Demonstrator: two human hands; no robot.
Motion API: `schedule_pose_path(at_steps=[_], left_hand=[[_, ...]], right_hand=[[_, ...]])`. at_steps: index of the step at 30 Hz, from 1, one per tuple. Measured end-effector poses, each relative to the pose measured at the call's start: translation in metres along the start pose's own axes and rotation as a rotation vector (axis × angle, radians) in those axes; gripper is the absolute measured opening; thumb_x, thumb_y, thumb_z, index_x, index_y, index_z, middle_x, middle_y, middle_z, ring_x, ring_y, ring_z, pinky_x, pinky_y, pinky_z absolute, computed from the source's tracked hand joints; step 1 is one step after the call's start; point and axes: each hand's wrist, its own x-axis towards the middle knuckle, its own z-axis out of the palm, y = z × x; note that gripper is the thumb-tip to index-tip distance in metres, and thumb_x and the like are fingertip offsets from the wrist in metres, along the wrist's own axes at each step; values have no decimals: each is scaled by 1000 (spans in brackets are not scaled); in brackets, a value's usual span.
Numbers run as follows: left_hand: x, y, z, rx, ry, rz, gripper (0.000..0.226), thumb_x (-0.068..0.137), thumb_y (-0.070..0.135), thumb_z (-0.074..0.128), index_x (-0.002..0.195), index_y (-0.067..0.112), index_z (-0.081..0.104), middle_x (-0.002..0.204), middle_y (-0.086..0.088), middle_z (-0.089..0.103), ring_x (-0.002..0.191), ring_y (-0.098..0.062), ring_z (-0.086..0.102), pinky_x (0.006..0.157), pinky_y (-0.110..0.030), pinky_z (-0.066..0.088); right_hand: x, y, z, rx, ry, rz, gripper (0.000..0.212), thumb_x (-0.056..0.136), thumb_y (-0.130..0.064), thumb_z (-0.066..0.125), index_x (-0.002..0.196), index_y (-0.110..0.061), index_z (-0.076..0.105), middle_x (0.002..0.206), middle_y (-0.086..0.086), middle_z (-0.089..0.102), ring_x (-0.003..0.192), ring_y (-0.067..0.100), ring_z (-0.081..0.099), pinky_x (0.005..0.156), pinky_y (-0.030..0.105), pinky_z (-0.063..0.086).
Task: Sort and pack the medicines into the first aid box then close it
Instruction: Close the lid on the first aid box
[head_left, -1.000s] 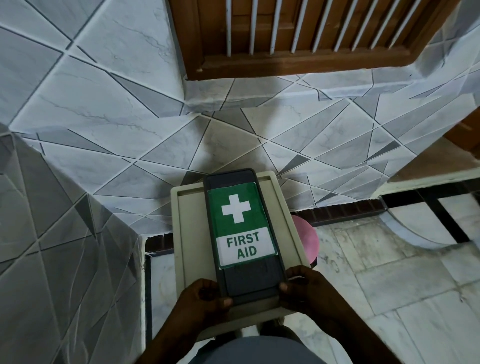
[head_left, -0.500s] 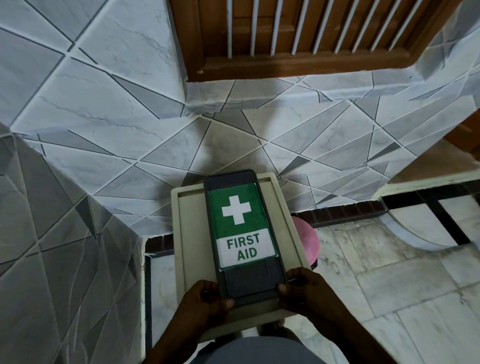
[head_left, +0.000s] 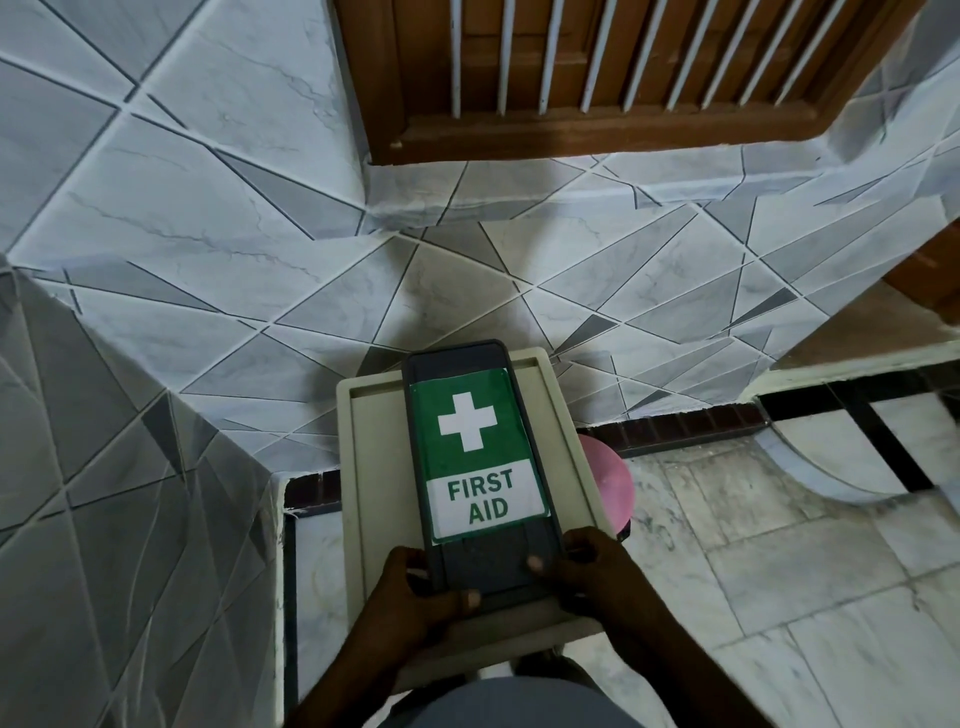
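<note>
While both hands — left hand (head_left: 415, 597), right hand (head_left: 587, 571) — clasp the first aid box (head_left: 480, 467) at six o'clock, press its lid evenly.

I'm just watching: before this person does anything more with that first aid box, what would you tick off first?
1. Lid of the first aid box down: ok, it looks shut, green label up.
2. Latch fastened: cannot tell, no catch shows clearly.
3. Both hands on the box: ok, left hand and right hand hold its near end, thumbs on the lid.
4. Steady base: ok, the box lies flat on the beige tray.
5. Medicines left out: ok on the tray, none show there; beyond it, cannot tell.
6. Contents sorted inside: cannot tell, the lid hides them.
</note>
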Motion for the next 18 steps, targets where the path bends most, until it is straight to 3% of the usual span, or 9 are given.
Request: schedule_pose_path(at_steps=[2,7,11,18], left_hand=[[5,9,-8,-104,-6,29,52,71,35,81,111,23,52,108,-7,65,96,-25,67,78,-38,59],[24,29,-22,-207,88,107,22,88,21,66,106,9,63,103,-10,72,94,-27,69,77,-37,57],[36,28,-18,-191,142,115,17,88,13,66,101,3,63,100,-16,71,90,-30,69,74,-39,59],[40,29,-23,-243,95,111,17,88,15,65,103,6,64,98,-12,74,92,-28,70,74,-36,58]], right_hand=[[10,-12,-6,46,4,-51,40,72,-35,79,99,-7,66,99,12,73,92,28,70,81,39,59],[35,-37,-4,30,42,-109,25,81,-25,74,92,-3,69,94,17,74,95,38,68,86,53,56],[41,-35,0,40,62,-112,16,85,-16,70,91,-1,67,91,15,73,88,32,69,81,46,58],[51,-38,-6,12,20,-112,20,81,-23,74,90,-6,70,92,13,74,91,33,69,83,47,58]])
